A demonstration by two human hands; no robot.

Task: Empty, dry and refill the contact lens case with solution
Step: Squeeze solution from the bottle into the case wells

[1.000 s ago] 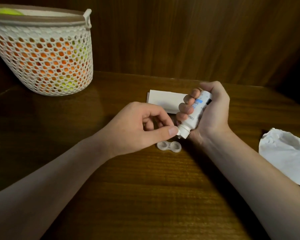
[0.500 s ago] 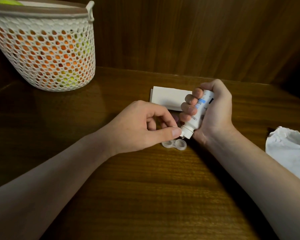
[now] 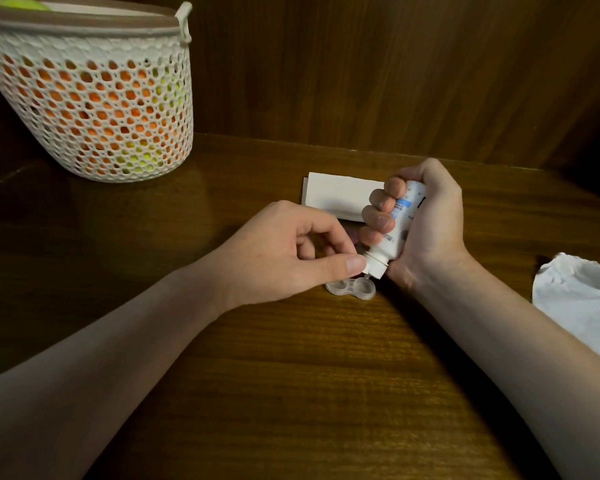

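A: What's the setting?

B: A dark wooden table (image 3: 291, 393) set against a wall of brown wood panelling (image 3: 361, 64). The light is dim and warm.

A: Start at the left. What stands there?

B: A white mesh basket (image 3: 94, 109) with a brown rim, at the far left of the table. Orange and yellow-green things show through its holes, too blurred to name.

A: And moving toward the middle?

B: The left hand (image 3: 284, 251), reaching in from the lower left. Its fingers are curled, and thumb and forefinger pinch at the white cap end of the bottle. Whether the cap is being turned I cannot tell.

A: Where is the lens case?

B: The contact lens case (image 3: 350, 289) lies flat on the table just below that pinch, clear plastic, both round wells uncovered and facing up. The bottle's tip hangs right over its right-hand well. Whether any liquid lies in the wells I cannot tell.

A: The bottle itself?

B: The solution bottle (image 3: 394, 233) is white with a blue label, tilted tip-down toward the case. The right hand (image 3: 426, 223) is wrapped round its body, fingers in front, palm behind.

A: Anything behind the hands?

B: A white folded card (image 3: 336, 195), lying flat, partly hidden by the right hand's fingers.

A: And at the far right?

B: A crumpled white tissue (image 3: 582, 299) at the table's right edge, well apart from the case.
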